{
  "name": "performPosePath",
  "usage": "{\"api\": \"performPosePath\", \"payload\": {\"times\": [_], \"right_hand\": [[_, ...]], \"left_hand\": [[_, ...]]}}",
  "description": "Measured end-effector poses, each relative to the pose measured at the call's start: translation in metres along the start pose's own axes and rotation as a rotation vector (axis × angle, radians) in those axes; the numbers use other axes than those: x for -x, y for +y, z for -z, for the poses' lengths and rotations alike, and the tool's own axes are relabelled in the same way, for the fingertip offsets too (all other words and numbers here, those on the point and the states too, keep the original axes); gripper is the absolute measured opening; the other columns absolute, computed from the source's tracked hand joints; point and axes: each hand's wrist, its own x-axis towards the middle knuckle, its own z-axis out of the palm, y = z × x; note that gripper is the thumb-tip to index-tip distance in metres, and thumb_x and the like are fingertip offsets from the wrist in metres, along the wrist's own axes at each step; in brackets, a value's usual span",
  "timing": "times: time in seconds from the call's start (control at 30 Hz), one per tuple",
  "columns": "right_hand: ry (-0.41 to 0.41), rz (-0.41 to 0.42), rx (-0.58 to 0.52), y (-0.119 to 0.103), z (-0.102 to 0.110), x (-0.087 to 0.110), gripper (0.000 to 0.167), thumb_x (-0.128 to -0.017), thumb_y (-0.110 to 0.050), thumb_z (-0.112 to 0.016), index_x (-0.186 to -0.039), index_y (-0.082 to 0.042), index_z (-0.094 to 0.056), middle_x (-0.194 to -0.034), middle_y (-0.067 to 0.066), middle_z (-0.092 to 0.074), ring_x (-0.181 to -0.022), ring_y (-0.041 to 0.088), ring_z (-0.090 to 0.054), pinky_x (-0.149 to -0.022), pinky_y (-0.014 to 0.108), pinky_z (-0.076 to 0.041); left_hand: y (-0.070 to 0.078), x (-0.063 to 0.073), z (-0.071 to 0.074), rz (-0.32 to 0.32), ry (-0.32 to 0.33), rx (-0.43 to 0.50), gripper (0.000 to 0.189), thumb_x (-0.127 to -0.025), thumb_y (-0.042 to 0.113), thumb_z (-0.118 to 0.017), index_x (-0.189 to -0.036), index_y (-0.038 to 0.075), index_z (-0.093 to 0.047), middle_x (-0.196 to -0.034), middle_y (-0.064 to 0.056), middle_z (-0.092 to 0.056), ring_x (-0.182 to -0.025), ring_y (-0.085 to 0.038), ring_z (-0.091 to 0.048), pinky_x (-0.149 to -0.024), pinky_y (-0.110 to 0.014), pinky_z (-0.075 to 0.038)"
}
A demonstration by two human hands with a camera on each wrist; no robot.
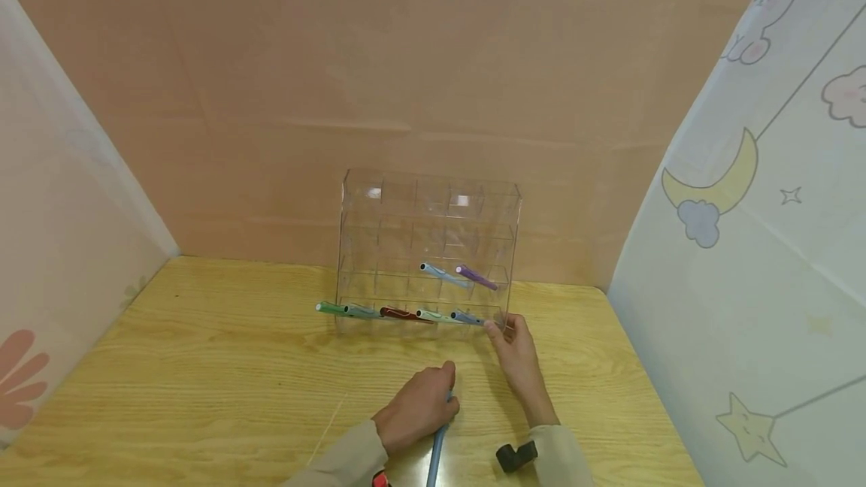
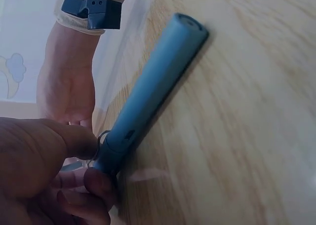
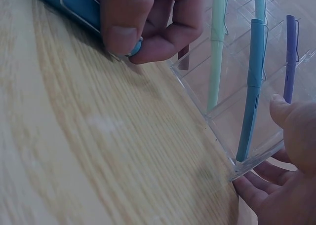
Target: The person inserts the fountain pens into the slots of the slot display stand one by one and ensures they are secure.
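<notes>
My left hand (image 1: 419,406) pinches a blue pen (image 1: 437,451) by its clip end, low over the wooden table. In the left wrist view the blue pen (image 2: 148,89) slants away from the fingertips, clip side toward the hand. My right hand (image 1: 519,363) grips the lower right corner of a clear compartment rack (image 1: 379,246), thumb at the front and fingers round the side and underneath. Several pens stick out of the rack's lowest row, among them a green pen (image 1: 329,308) and a dark red pen (image 1: 406,314). One row up sit a light blue pen (image 1: 443,274) and a purple pen (image 1: 476,276).
The rack stands on the wood-grain table (image 1: 203,367) near a brown backdrop (image 1: 271,96). Patterned pale panels close off the left and right sides. A black wrist camera (image 1: 516,457) sits on the right sleeve.
</notes>
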Motion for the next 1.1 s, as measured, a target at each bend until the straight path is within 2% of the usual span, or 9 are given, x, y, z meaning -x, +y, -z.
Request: {"api": "performPosePath", "payload": {"times": [0.33, 0.4, 0.63, 0.87, 1.1], "right_hand": [[0.009, 0.001, -0.008, -0.001, 0.000, 0.000, 0.063, -0.108, -0.046, -0.062, -0.146, 0.002, -0.044, -0.153, 0.028, -0.053, -0.146, 0.051, -0.051, -0.118, 0.063, -0.045], [0.003, 0.004, -0.015, -0.001, 0.000, 0.000, 0.064, -0.108, -0.045, -0.062, -0.146, 0.002, -0.044, -0.154, 0.028, -0.053, -0.146, 0.051, -0.051, -0.118, 0.063, -0.045], [-0.012, 0.008, -0.015, -0.003, 0.000, -0.001, 0.061, -0.108, -0.041, -0.062, -0.147, 0.002, -0.043, -0.157, 0.029, -0.050, -0.148, 0.053, -0.048, -0.119, 0.064, -0.044], [-0.013, 0.003, -0.013, -0.003, 0.000, -0.001, 0.066, -0.108, -0.045, -0.062, -0.147, 0.003, -0.042, -0.157, 0.030, -0.049, -0.148, 0.054, -0.047, -0.119, 0.064, -0.044], [-0.020, -0.007, -0.020, -0.001, 0.001, 0.001, 0.067, -0.107, -0.047, -0.063, -0.147, 0.002, -0.042, -0.156, 0.029, -0.050, -0.147, 0.054, -0.048, -0.118, 0.066, -0.044]], "left_hand": [[0.003, 0.000, 0.003, -0.022, 0.048, -0.045, 0.006, -0.101, 0.012, -0.066, -0.104, 0.009, -0.061, -0.076, 0.006, -0.055, -0.062, -0.006, -0.044, -0.055, -0.023, -0.039], [0.003, 0.000, 0.004, -0.026, 0.051, -0.012, 0.007, -0.102, 0.011, -0.067, -0.106, 0.009, -0.062, -0.079, 0.006, -0.056, -0.064, -0.006, -0.046, -0.057, -0.023, -0.040], [-0.003, 0.001, 0.008, -0.021, 0.036, 0.193, 0.021, -0.103, 0.019, -0.072, -0.118, 0.007, -0.063, -0.085, 0.005, -0.061, -0.067, -0.005, -0.053, -0.060, -0.022, -0.046], [-0.004, 0.002, 0.014, -0.031, 0.069, 0.246, 0.022, -0.103, 0.021, -0.073, -0.117, 0.006, -0.065, -0.083, 0.006, -0.064, -0.065, -0.004, -0.056, -0.058, -0.022, -0.048], [-0.003, 0.006, 0.021, -0.069, 0.056, 0.263, 0.019, -0.103, 0.020, -0.072, -0.116, 0.006, -0.071, -0.091, 0.004, -0.067, -0.066, -0.003, -0.056, -0.060, -0.021, -0.049]]}}
